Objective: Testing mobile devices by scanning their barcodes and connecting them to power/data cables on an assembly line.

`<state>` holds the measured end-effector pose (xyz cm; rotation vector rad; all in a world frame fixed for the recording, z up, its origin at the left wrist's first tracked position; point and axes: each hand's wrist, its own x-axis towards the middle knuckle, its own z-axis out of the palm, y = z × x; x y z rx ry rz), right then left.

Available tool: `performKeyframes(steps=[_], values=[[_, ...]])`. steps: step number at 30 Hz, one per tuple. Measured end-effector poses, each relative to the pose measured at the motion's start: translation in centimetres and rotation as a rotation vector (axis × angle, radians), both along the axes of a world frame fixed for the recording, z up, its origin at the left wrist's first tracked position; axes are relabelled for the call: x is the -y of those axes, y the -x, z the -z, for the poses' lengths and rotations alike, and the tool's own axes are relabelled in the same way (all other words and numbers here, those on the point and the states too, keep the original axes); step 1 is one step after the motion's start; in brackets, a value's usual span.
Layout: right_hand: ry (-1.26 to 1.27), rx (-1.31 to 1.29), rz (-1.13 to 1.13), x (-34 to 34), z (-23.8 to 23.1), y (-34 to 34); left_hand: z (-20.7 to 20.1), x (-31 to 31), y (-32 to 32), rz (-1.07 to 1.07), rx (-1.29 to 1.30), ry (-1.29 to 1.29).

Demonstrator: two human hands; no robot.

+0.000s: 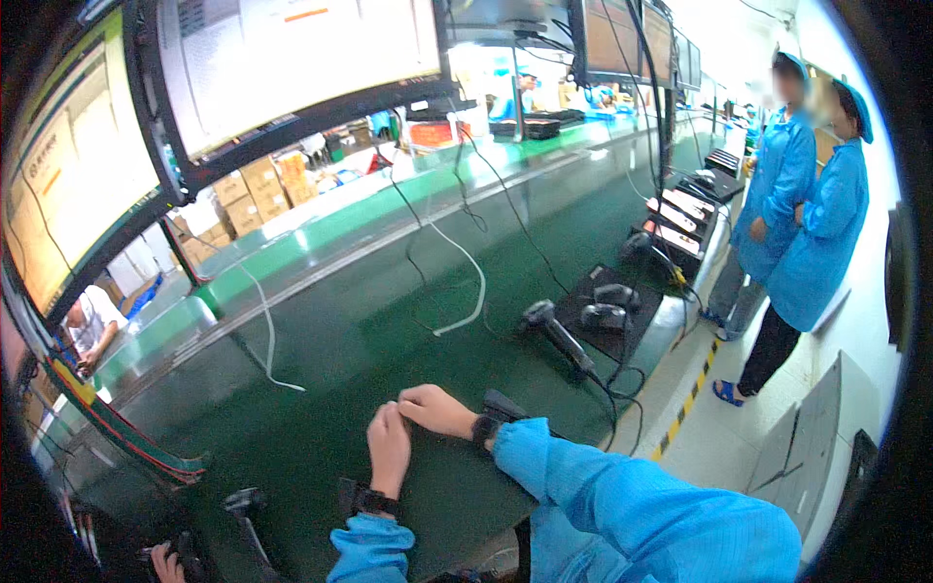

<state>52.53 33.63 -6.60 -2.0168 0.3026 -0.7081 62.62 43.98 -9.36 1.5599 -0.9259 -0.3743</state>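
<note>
My left hand point(389, 449) and my right hand point(439, 412) meet over the dark green tabletop point(330, 340), fingertips touching. Both are closed with the fingers curled in, and nothing shows in either one. Each wrist wears a black band, and blue sleeves cover the forearms. To the right of my hands lies a handheld barcode scanner point(559, 335) with its cable. A second scanner point(248, 520) is nearer the lower left. A flat dark object point(505, 403) sits partly hidden behind my right wrist.
Monitors point(301, 68) hang over the bench, with loose white cables point(476, 287) dangling below. More scanners point(612, 306) rest on a black mat to the right. Two people point(826, 214) in blue coats stand in the aisle. Another person's hand point(167, 564) shows at lower left.
</note>
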Motion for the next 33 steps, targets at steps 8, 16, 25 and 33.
performKeyframes(steps=[8, 16, 25, 33], values=[[-0.055, -0.003, -0.014, 0.2, 0.1, 1.5, -1.3, -0.6, 1.7, 0.050, 0.010, -0.053], [-0.018, -0.057, -0.021, 0.1, 0.0, 0.6, -3.0, -1.7, 1.6, 0.060, 0.007, -0.034], [0.037, -0.098, 0.007, -0.2, -0.5, 2.1, -2.2, -1.7, 2.0, 0.078, 0.081, -0.039], [0.036, -0.120, -0.024, -0.6, -0.5, 1.8, -2.0, -2.5, 1.8, 0.074, 0.023, -0.074]])
